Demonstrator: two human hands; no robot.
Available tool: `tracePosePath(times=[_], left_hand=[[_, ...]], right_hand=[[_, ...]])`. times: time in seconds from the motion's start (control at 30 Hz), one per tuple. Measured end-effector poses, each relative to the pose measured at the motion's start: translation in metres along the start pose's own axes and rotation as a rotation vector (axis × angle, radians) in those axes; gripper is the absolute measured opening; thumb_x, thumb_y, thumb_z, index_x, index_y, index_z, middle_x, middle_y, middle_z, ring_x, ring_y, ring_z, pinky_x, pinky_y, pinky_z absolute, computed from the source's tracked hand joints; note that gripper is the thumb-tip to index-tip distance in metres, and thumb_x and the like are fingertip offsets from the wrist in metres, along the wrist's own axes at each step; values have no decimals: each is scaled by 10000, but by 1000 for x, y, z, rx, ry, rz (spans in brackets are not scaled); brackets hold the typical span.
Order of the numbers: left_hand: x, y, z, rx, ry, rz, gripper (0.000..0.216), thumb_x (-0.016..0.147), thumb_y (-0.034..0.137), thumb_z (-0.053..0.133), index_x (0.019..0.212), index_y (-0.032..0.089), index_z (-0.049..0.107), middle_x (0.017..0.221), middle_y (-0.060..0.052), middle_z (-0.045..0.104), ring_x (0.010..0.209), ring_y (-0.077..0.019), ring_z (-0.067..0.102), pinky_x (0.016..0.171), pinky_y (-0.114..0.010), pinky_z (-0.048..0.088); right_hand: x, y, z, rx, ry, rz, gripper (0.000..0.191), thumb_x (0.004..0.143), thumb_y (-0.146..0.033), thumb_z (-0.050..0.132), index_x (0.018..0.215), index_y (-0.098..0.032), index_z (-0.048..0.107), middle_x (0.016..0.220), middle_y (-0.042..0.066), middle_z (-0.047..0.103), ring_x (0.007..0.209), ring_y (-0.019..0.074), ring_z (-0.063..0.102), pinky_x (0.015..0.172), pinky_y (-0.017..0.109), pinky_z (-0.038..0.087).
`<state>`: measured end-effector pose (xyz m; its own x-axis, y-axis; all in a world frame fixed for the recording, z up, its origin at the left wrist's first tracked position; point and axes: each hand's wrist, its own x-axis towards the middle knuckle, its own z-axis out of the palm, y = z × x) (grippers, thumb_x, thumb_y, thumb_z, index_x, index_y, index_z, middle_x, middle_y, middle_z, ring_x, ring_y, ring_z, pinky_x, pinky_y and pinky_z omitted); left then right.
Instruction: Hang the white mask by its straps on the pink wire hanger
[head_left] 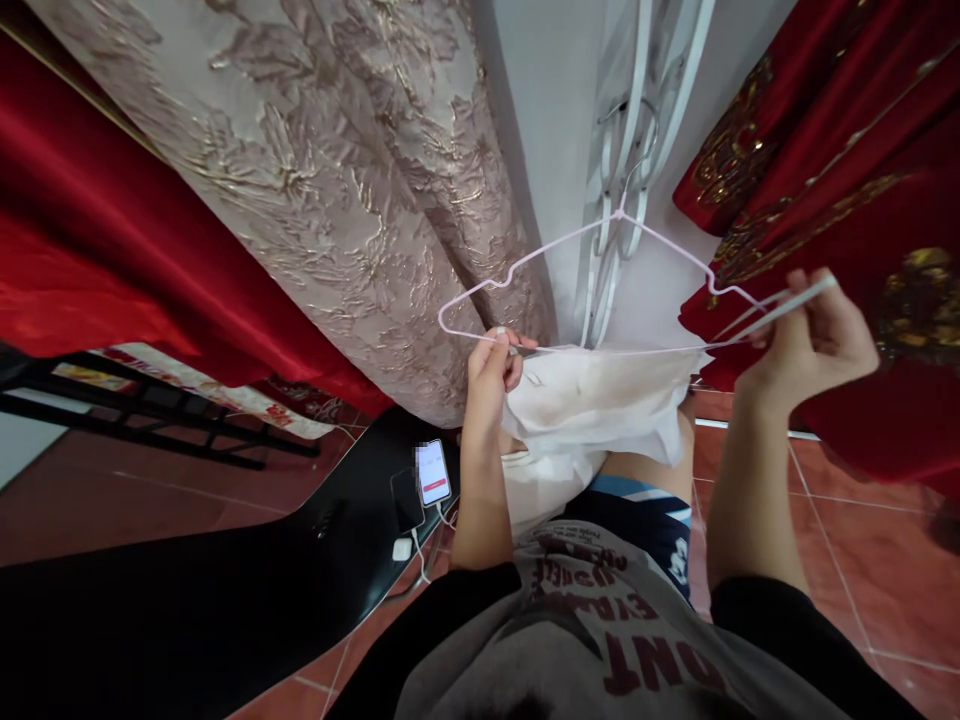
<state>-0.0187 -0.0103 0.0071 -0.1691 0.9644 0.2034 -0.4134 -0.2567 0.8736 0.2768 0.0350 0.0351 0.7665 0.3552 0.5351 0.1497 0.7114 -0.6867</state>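
Note:
A pale pink clothes hanger (551,243) hangs by its metal hook from a white rack. White cloth (600,395), which looks like a garment, hangs along its lower bar. My left hand (491,375) is closed around the left part of that bar, beside the cloth's upper corner. Whether those fingers also grip the cloth I cannot tell. On the other side, my right hand (806,345) pinches a white strap (787,305), pulled taut past the hanger's right end. The lower part of the cloth droops over my lap.
Beige brocade fabric (360,200) hangs at left, red satin (135,230) beyond it. Red embroidered cloth (840,200) hangs at right. Behind the hanger is the white rack (637,60). A lit phone (433,472) and a dark phone (407,500) lie on a black surface (225,590).

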Motion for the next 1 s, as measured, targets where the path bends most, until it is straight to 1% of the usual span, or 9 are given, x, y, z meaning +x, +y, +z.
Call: tracePosePath(times=[0.1,0.17,0.27,0.4,0.53,0.67,0.83,0.93,1.0], left_hand=[[0,-1,-1,-30,-12,-34,393,907,512,815,847,176,620,876,-70,776,424,-26,332,402,-184,181],[1,-2,-1,-39,-13,-44,392,898,510,819,846,181,611,872,-67,774,427,-27,328,401,-185,191],[-1,-5,4,-29,19,-31,382,897,503,811,842,191,598,855,-58,770,434,-31,302,397,-190,198],[-6,-8,12,-56,10,-73,352,900,462,812,833,190,600,881,-63,780,439,-30,299,402,-191,198],[-11,-11,15,-65,14,-89,307,906,432,809,850,179,644,947,-97,810,444,-29,340,420,-183,230],[-11,-15,1,-31,214,25,232,909,379,726,1024,181,762,1161,-147,825,528,-62,506,443,-188,318],[-6,-9,-34,236,494,341,187,866,203,700,983,201,847,1087,-76,838,623,-80,635,486,-183,411],[1,4,-48,349,463,496,176,835,174,834,996,238,859,1194,-51,834,1013,-192,785,724,-250,595],[9,17,-49,354,343,504,281,815,187,902,1084,255,858,1278,-38,816,1289,-252,727,991,-341,611]], right_hand=[[-13,7,-13,-18,164,-112,138,760,-223,792,888,-210,841,845,65,802,539,151,583,510,330,417],[-26,0,-19,-49,161,-141,69,815,-287,807,829,-222,823,854,64,803,655,202,693,648,400,539],[-44,-17,-24,-117,-119,-42,154,867,-377,819,872,-225,840,868,73,817,778,247,768,768,447,601],[-64,-32,-22,-270,-624,159,292,904,-449,805,1120,-257,847,1045,73,848,714,196,712,663,380,572],[-80,-37,-14,-312,-958,189,247,960,-457,733,1056,-262,850,1112,65,828,727,168,655,607,323,494],[-85,-34,-11,-328,-873,166,230,994,-423,683,1030,-256,838,1026,52,787,649,139,540,581,314,429],[-82,-26,-18,-308,-816,154,185,978,-384,704,1014,-263,839,972,49,751,730,165,565,586,309,402],[-84,-25,-21,-278,-836,164,167,952,-370,742,1050,-269,831,1007,37,741,677,140,511,579,308,399],[-87,-27,-22,-267,-852,178,205,920,-381,785,1089,-270,819,1045,29,734,620,113,443,565,308,399]])
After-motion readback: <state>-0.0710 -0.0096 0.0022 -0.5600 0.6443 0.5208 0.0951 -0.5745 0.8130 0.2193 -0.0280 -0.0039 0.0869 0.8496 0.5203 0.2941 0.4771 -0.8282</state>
